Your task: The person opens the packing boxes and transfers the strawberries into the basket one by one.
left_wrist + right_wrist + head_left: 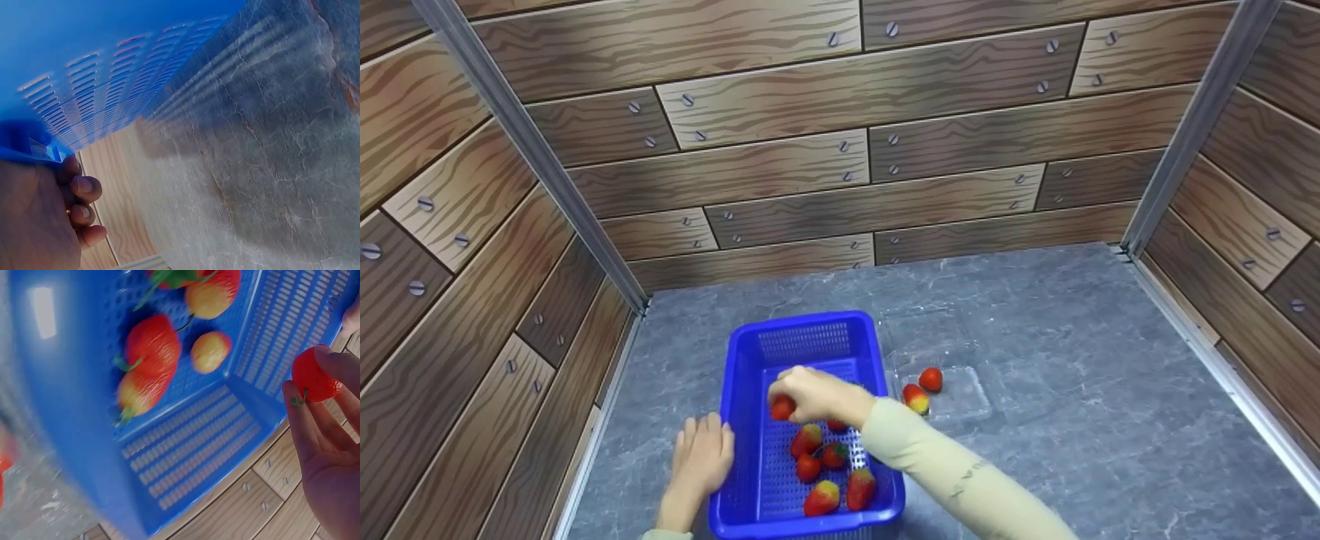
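A blue plastic basket [729, 480] with slotted walls stands in front of me, several toy-like strawberries [821, 498] lying on its near floor. Over the inside of the basket, my right hand [816, 395] holds one red strawberry [313, 375] between thumb and fingers; its green stem shows in the right wrist view. My left hand [703, 454] is against the basket's outer left side, fingers fairly straight in the head view. In the left wrist view its fingertips [84, 184] are just below the blue rim, with no thumb showing.
To the right of the basket lies a clear plastic container [960, 394], with a red strawberry [931, 379] and a red-yellow strawberry [915, 398] at its left part. Wood-patterned walls [780, 97] enclose the grey marbled tabletop [1080, 360] at the back and both sides.
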The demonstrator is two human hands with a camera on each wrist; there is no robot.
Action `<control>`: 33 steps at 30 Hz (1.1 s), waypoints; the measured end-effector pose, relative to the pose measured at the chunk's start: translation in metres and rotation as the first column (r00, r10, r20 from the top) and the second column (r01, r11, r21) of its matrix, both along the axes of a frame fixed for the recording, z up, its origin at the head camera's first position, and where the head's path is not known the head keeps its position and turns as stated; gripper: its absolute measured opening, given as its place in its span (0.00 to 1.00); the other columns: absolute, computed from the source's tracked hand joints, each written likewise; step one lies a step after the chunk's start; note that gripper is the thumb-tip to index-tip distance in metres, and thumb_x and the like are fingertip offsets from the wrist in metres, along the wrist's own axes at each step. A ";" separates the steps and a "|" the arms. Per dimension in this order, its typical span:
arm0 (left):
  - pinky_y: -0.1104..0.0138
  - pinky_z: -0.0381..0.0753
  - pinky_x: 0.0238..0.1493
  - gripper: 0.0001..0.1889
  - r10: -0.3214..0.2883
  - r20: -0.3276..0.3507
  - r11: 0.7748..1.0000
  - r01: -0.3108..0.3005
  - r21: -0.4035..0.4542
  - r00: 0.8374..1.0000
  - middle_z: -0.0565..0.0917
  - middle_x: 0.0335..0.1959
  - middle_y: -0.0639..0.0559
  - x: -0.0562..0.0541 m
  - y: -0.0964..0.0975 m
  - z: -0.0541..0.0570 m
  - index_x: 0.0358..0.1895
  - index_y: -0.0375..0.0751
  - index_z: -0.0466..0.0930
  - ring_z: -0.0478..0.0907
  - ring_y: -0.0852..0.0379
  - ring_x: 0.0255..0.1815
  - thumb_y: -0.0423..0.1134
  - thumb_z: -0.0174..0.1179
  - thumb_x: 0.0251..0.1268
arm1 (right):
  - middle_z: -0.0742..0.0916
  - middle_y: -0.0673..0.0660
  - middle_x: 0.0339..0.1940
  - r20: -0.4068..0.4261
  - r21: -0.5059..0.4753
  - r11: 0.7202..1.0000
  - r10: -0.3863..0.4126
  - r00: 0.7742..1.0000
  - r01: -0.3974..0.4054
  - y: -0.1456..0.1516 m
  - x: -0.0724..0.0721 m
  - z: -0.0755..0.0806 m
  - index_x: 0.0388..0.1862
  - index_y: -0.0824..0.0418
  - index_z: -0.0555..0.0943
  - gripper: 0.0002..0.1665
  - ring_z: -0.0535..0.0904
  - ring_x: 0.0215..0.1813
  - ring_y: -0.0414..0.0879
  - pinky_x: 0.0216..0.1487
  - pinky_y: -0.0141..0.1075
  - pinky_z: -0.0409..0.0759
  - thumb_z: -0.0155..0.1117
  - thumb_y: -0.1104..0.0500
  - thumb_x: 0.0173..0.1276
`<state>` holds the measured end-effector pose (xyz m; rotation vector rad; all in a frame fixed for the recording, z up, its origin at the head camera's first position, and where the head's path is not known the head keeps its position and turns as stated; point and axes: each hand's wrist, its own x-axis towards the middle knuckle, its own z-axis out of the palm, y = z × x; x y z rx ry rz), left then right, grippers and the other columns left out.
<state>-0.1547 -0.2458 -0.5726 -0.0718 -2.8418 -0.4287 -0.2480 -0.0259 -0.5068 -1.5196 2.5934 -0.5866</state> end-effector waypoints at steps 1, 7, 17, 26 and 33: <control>0.51 0.65 0.40 0.09 0.000 0.000 1.000 0.000 0.002 1.000 0.74 0.28 0.43 0.000 0.000 -0.001 0.35 0.37 0.70 0.67 0.42 0.36 0.37 0.46 0.73 | 0.87 0.52 0.41 -0.002 0.004 1.000 0.005 1.000 -0.005 -0.005 0.001 -0.002 0.45 0.57 0.87 0.20 0.82 0.43 0.42 0.45 0.26 0.77 0.74 0.68 0.50; 0.50 0.66 0.41 0.09 -0.008 -0.019 1.000 0.008 -0.004 1.000 0.74 0.29 0.42 0.000 0.001 -0.002 0.36 0.35 0.70 0.68 0.41 0.38 0.37 0.47 0.73 | 0.86 0.48 0.36 -0.030 0.063 0.998 0.023 0.999 -0.021 -0.029 0.012 -0.016 0.41 0.54 0.87 0.16 0.81 0.39 0.39 0.41 0.26 0.77 0.75 0.64 0.51; 0.50 0.66 0.41 0.09 -0.010 -0.024 1.000 0.010 0.004 1.000 0.74 0.28 0.42 0.002 0.001 -0.005 0.35 0.36 0.70 0.67 0.41 0.37 0.37 0.46 0.73 | 0.86 0.46 0.29 0.045 0.124 0.990 0.061 0.997 -0.066 -0.048 0.027 -0.047 0.37 0.56 0.87 0.15 0.80 0.30 0.36 0.35 0.22 0.75 0.76 0.66 0.48; 0.52 0.66 0.39 0.08 -0.015 -0.047 1.000 0.015 0.006 0.999 0.73 0.27 0.43 0.002 0.000 -0.004 0.33 0.38 0.68 0.67 0.42 0.35 0.36 0.46 0.72 | 0.85 0.46 0.26 0.099 0.179 0.984 -0.015 0.995 -0.003 -0.055 0.034 -0.073 0.35 0.53 0.87 0.14 0.77 0.27 0.37 0.28 0.26 0.74 0.78 0.63 0.48; 0.50 0.66 0.40 0.08 -0.012 -0.060 1.000 0.012 0.006 0.998 0.73 0.28 0.42 0.002 0.000 -0.004 0.33 0.37 0.69 0.68 0.40 0.36 0.36 0.47 0.72 | 0.86 0.47 0.28 0.076 0.142 0.990 0.007 0.997 -0.018 -0.055 0.034 -0.079 0.36 0.54 0.87 0.16 0.79 0.29 0.38 0.32 0.26 0.75 0.80 0.62 0.46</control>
